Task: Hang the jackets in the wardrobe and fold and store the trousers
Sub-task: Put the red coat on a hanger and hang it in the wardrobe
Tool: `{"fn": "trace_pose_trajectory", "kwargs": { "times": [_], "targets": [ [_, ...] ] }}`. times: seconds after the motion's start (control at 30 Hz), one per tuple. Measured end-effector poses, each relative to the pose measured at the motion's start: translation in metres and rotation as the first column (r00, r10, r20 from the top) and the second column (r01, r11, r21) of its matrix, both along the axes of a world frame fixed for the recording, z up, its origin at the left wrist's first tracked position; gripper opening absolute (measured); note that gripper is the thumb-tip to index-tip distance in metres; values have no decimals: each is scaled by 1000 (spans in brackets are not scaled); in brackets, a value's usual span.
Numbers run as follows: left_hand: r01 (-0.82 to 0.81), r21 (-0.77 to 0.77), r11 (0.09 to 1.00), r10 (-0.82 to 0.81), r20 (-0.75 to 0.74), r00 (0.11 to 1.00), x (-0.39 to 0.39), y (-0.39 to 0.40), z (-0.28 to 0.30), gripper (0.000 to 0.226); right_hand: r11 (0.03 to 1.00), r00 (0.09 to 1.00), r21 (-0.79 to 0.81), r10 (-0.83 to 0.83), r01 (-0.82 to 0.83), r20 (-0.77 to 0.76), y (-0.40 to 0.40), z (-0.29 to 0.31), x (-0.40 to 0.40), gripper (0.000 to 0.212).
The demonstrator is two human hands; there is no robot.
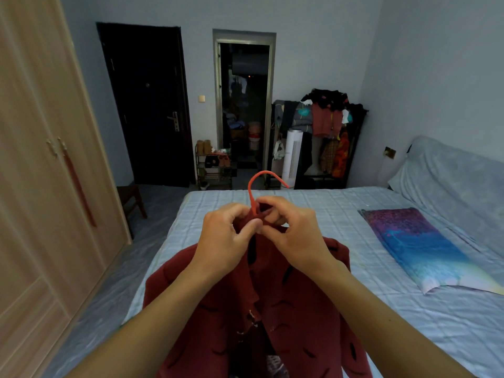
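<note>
Two bare hands, left point(226, 238) and right point(293, 236), meet at centre frame over one dark-red patterned jacket point(294, 309) on one orange-red hanger point(261, 184). One blue-checked bed point(341, 214) carries one purple-and-blue pillow point(417, 244). One light wooden wardrobe point(41, 159) stands left; two doorways, one dark wooden door point(150, 105), upper centre.

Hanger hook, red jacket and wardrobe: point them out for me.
Hanger hook point(255, 179): head view, on the curved orange wire.
Red jacket point(305, 317): head view, on its right front panel.
Wardrobe point(41, 165): head view, on the shut door panel.
</note>
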State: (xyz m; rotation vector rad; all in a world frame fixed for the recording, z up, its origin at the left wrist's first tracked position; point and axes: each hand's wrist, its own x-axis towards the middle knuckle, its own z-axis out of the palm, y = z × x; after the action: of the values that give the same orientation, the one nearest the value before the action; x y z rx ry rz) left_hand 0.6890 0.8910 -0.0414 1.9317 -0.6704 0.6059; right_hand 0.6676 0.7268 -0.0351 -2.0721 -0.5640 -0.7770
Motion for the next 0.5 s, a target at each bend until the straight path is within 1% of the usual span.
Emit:
{"fn": "trace_pose_trajectory", "kwargs": {
  "times": [0.07, 0.23, 0.37, 0.4, 0.5],
  "targets": [
    [-17, 36, 999, 15, 32, 999, -1, 4, -4, 11, 1000, 1000, 0, -1, 1, -9, 5, -1, 1, 46],
    [-78, 60, 995, 72, 91, 993, -2, 19, -9, 13, 1000, 1000, -24, -19, 18, -15, 21, -2, 2, 45],
    [-107, 31, 994, 103, 104, 989, -2, 39, -15, 14, 986, 999, -163, -43, 39, -24, 28, -2, 3, 45],
    [-115, 21, 993, 112, 106, 988, -2, 45, -16, 15, 978, 998, -201, -57, 50, -29, 29, -2, 2, 41],
    [-142, 14, 990, 140, 109, 984, -3, 67, -19, 17, 951, 997, -302, -76, 63, -34, 33, -5, 3, 20]
  ]
}}
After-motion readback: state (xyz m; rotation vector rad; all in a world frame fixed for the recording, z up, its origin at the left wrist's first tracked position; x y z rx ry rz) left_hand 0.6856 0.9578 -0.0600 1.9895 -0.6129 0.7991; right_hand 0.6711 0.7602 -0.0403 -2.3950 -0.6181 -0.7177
